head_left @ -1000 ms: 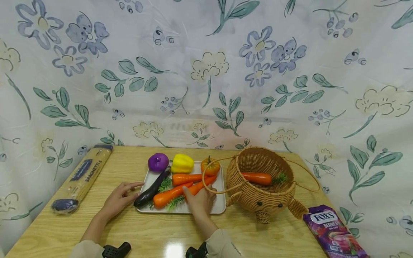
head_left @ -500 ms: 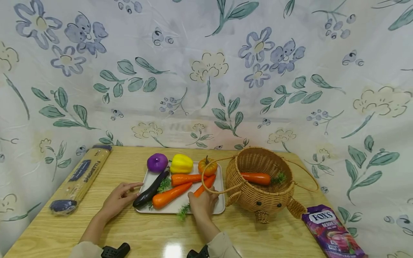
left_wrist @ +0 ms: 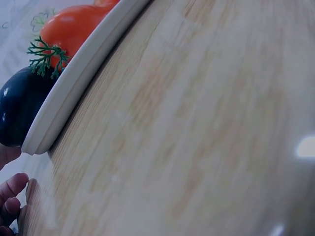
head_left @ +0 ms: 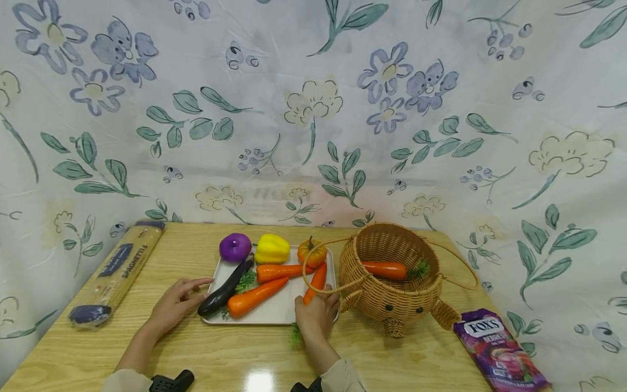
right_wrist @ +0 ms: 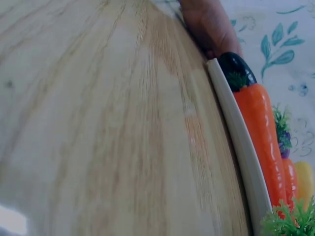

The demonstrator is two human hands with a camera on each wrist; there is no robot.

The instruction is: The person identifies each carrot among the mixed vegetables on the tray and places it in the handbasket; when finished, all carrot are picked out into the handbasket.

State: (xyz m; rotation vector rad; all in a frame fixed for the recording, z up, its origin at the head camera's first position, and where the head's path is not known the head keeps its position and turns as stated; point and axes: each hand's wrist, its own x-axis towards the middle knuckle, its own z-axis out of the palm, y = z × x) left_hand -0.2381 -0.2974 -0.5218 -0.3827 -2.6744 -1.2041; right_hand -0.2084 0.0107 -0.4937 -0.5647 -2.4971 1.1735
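Observation:
A white tray [head_left: 274, 320] holds a purple round vegetable [head_left: 235, 247], a yellow bell pepper [head_left: 272, 249], a small orange pumpkin [head_left: 312, 252], a dark eggplant [head_left: 222, 294] and several carrots. Over the tray's right part my right hand [head_left: 315, 318] grips one carrot [head_left: 317, 280], its green leaves poking out below the fingers. Two other carrots, a front one [head_left: 257, 298] and one behind it [head_left: 281, 271], lie to the left. With loose fingers, my left hand [head_left: 173, 306] rests at the tray's left edge beside the eggplant; its fingertips [left_wrist: 14, 186] show in the left wrist view.
Right of the tray stands a wicker basket [head_left: 392, 305] with an animal face and a carrot [head_left: 385, 270] inside; its loop handle overhangs the tray. A spaghetti pack [head_left: 117, 275] lies far left, a purple Fox's bag [head_left: 502, 348] far right. A floral curtain [head_left: 274, 136] hangs behind.
My right hand has taken hold of the rightmost carrot and drawn it right, away from the front carrot, turning it more upright in view. The left hand has stayed at the tray edge.

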